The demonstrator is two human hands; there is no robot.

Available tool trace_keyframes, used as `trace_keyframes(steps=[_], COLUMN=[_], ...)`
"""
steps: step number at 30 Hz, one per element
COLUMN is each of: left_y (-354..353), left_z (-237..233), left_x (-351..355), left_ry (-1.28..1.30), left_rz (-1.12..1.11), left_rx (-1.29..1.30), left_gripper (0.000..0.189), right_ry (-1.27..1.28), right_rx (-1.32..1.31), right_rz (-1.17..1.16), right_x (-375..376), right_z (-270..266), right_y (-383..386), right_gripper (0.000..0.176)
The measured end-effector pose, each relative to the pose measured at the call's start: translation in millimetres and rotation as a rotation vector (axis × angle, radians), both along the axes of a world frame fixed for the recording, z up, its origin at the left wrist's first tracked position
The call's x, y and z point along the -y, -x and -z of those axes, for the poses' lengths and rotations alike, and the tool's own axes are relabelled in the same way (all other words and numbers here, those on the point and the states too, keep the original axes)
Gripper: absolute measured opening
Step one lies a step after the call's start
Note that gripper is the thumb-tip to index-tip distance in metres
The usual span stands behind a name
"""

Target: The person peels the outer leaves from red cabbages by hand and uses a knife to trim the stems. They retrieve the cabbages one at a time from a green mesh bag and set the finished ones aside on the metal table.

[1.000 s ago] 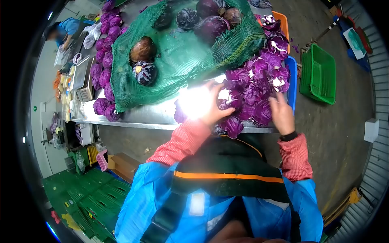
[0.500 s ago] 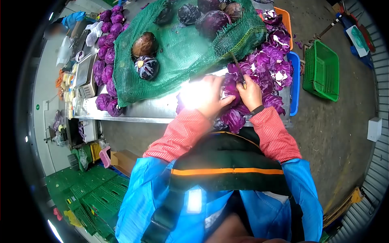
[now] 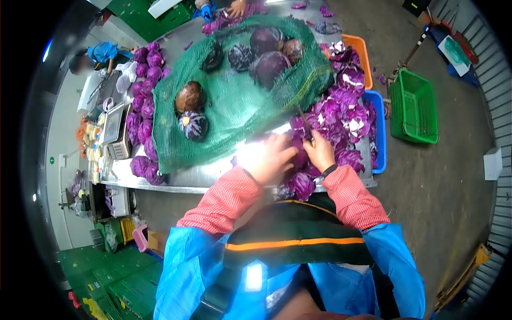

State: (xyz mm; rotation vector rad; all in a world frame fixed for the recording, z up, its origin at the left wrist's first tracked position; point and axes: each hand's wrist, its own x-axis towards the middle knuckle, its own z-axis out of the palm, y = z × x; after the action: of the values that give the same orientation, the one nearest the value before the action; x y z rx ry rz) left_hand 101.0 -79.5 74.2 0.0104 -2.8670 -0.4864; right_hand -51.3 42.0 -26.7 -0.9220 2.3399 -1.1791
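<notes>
Near the table's front edge, my left hand (image 3: 266, 159) is curled on the left side of a purple cabbage (image 3: 298, 152), partly washed out by glare. My right hand (image 3: 320, 151) is closed round the handle of a knife (image 3: 304, 118), whose blade points up and away over the cabbage's right side. Loose purple leaves (image 3: 341, 114) are heaped to the right of and behind my hands. A green mesh sack (image 3: 234, 101) lies to the left and behind, with several dark cabbages and a brown one on it.
Trimmed cabbages (image 3: 143, 106) line the table's left side beside a scale (image 3: 114, 125). Orange (image 3: 364, 58) and blue (image 3: 380, 133) crates stand along the right edge; a green crate (image 3: 415, 106) is beyond. Other people's hands (image 3: 236, 8) show at the far side.
The view has tilted, so the table appears lower and more of its far side shows. My left hand's fingers are more bent on the cabbage. My right hand still holds the knife.
</notes>
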Motion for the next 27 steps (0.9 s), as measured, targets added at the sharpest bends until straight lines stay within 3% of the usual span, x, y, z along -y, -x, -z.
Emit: trace_keyframes(steps=[6,9,10,13,15,17,21,27], left_y=[-1,-18,-25,-25,-8,8,15,-1], left_z=[0,-2,3,0,-11,5,27,39], left_x=[22,33,41,50,23,-6,-25,11], left_ry=[-0.058,-0.083,-0.037,0.047,-0.161,-0.234,-0.035,-0.267], left_rz=[0.104,-0.063,-0.241,-0.494,-0.356,-0.374,-0.386,-0.27], left_rx=[0.028,-0.081,-0.099,-0.244,-0.243,-0.134,0.063,-0.031], left_gripper=[0.026,0.027,0.028,0.055,0.071,0.093,0.092,0.084], right_ry=[0.051,0.017,-0.002,0.03,0.046,0.04,-0.03,-0.072], right_rx=[-0.009,-0.024,-0.01,0.014,0.033,0.039,-0.056,-0.235], right_rz=[0.018,0.03,0.023,0.036,0.039,0.039,0.053,0.09], right_x=[-2,-4,-5,-2,0,2,0,4], right_z=[2,1,-2,7,4,3,5,32], right_y=[-3,-4,-4,-5,-5,-5,-1,7], right_gripper=[0.028,0.028,0.028,0.029,0.03,0.03,0.027,0.026])
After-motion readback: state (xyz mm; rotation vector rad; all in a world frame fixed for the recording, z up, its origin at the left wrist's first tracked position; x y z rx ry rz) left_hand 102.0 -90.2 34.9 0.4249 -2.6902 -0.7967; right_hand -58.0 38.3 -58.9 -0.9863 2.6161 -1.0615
